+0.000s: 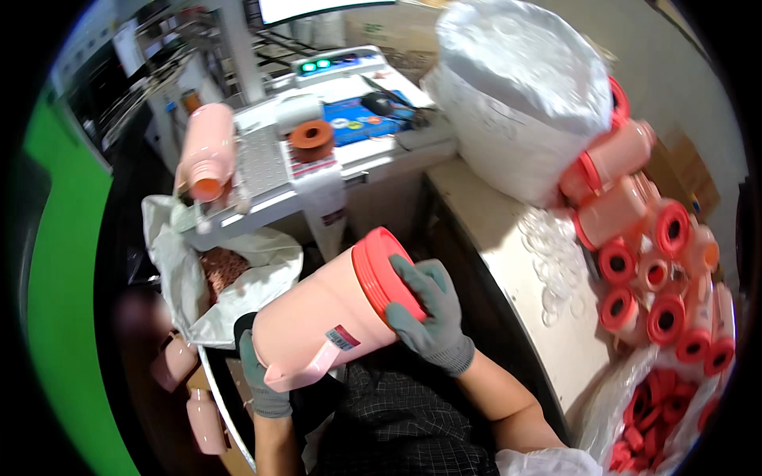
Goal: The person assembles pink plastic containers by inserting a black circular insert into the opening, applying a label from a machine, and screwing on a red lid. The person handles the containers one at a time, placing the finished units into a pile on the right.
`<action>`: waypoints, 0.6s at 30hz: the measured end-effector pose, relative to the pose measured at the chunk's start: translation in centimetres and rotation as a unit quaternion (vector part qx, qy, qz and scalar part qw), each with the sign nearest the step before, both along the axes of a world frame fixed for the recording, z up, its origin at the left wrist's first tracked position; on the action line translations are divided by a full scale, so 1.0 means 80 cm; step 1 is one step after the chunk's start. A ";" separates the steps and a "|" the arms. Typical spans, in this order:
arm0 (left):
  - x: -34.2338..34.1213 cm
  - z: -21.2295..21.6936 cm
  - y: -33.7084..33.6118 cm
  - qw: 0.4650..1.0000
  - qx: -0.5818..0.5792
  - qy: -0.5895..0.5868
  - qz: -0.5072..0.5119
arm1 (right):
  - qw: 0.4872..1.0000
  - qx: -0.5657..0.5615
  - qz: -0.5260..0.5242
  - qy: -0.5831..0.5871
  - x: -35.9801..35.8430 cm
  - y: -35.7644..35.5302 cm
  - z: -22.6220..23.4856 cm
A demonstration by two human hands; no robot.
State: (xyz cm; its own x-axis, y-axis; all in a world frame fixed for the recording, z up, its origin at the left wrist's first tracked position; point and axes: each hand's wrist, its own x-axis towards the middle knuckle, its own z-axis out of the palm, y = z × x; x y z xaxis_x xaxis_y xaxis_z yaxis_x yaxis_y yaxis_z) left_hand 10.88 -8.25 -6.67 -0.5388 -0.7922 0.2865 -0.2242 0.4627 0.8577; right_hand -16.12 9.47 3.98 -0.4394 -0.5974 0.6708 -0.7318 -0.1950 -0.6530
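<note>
A large pink jug (pixel 305 313) lies tilted across my lap, its handle (pixel 305 371) toward me and a small barcode label (pixel 343 338) on its side. Around its base curls my left hand (pixel 267 385) in a grey glove, the fingers partly hidden behind the jug. At the upper right end sits a red threaded part (pixel 379 274), and my right hand (pixel 431 313), also gloved in grey, grips it with the thumb and fingers over its rim. Whether that part is fully seated I cannot tell.
On the right bench (pixel 508 262) are clear rings (pixel 552 266), a white sack (pixel 516 135) of clear pieces and stacked pink bottles (pixel 615 210). Red parts fill a plastic bag (pixel 603 412). Ahead, a worktable holds a pink bottle (pixel 210 151) and an orange roll (pixel 311 140). An opened sack (pixel 238 313) stands left.
</note>
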 end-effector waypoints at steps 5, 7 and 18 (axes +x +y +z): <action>-0.003 0.013 0.004 0.995 0.079 0.008 -0.066 | 0.995 -0.008 0.085 0.056 0.002 0.018 -0.004; 0.005 -0.011 0.008 0.997 0.038 0.005 -0.065 | 0.992 -0.003 0.091 0.082 0.006 0.024 -0.010; -0.011 -0.002 0.046 0.799 0.489 0.349 0.021 | 0.999 0.046 0.014 -0.023 0.019 0.035 -0.030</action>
